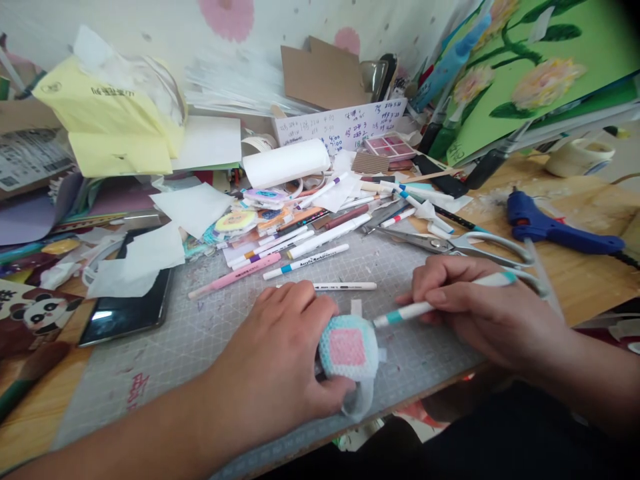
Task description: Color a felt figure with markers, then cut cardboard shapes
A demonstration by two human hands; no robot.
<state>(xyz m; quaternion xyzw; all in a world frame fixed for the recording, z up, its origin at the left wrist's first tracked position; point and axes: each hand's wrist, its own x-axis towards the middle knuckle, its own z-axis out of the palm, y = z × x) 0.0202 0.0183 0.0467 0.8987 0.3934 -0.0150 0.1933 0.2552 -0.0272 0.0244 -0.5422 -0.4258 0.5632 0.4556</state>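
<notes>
My left hand grips a small rounded craft piece from its left side. The piece has a bumpy white and turquoise surface with a pink square in its middle, and a translucent band hangs below it. In my right hand is a white marker with turquoise bands, held like a pen. Its tip points left and meets or nearly meets the upper right edge of the piece; I cannot tell if they touch. Both are over the grey cutting mat.
Several markers lie behind my hands, with scissors to the right. A blue glue gun rests on the right of the table. At left are a black tablet-like slab and a brush. A paper roll lies behind.
</notes>
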